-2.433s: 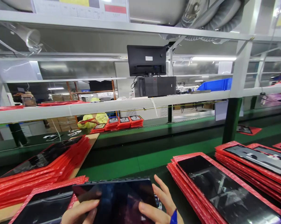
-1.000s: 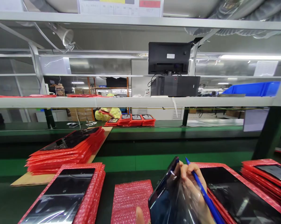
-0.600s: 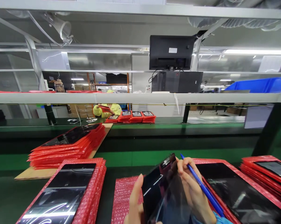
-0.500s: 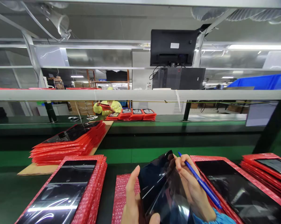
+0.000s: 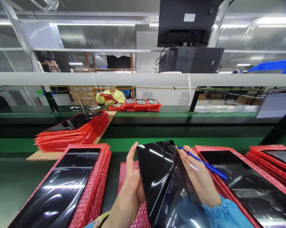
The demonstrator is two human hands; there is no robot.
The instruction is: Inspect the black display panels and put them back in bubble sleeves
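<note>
I hold a glossy black screen panel [image 5: 154, 171] tilted up in front of me. My left hand [image 5: 133, 180] grips its left edge, fingers up along the side. My right hand [image 5: 195, 177] is on the panel's right side, seen partly through a clear film [image 5: 181, 186] lifting off the glass. A blue pen [image 5: 202, 162] is clamped between that hand's fingers and points left. Under the panel lies a red bubble-wrap bag [image 5: 127, 177].
Stacks of panels in red bubble wrap lie at the left [image 5: 69, 180], far left on a board [image 5: 74, 128] and right [image 5: 247, 180]. A green conveyor belt [image 5: 204, 139] runs across. A person in yellow [image 5: 109, 95] works beyond it; a monitor [image 5: 187, 22] sits on the shelf.
The panel has swung from lying flat in both hands to standing tilted, and the clear film has come away on its right side. My view has dropped lower toward the bench.
</note>
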